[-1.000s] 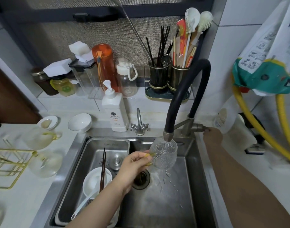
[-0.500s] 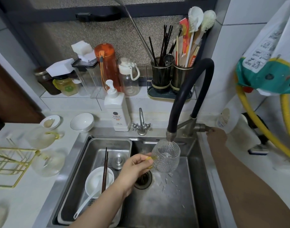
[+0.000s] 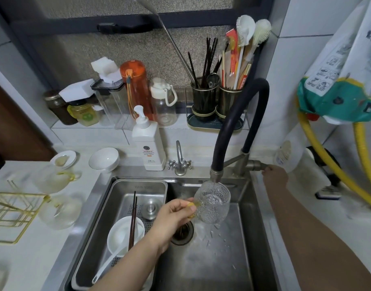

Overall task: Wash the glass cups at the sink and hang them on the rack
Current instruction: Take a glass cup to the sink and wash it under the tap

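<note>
Step in hand, as judged: rinsing 1 glass cup under the black hose tap. The left hand pinches the cup's yellow handle, fingers curled round it, and holds the cup over the sink, mouth up and tipped slightly, just below the nozzle. A thin stream enters it; drops scatter on the basin floor near the drain. The right hand rests on the tap lever at the sink's right rim; whether its fingers wrap the lever cannot be told from this angle.

To do it well: keep the flow thin so the cup does not splash, turn the cup by its handle so water reaches the whole textured wall, then tip it out over the drain. The wet handle is a small hold; a firm pinch seems wise.

Containers:
- Cup in hand: some water, level unclear.
- Steel drain tray in the sink's left part: 1 white bowl with a white spoon, dark chopsticks across it, and a metal plug.
- Desk, left: 2 more glass cups, blurred, beside the gold wire rack, which appears to hold no cup yet.
- 2 dark holders behind the tap: chopsticks and brushes.
</note>
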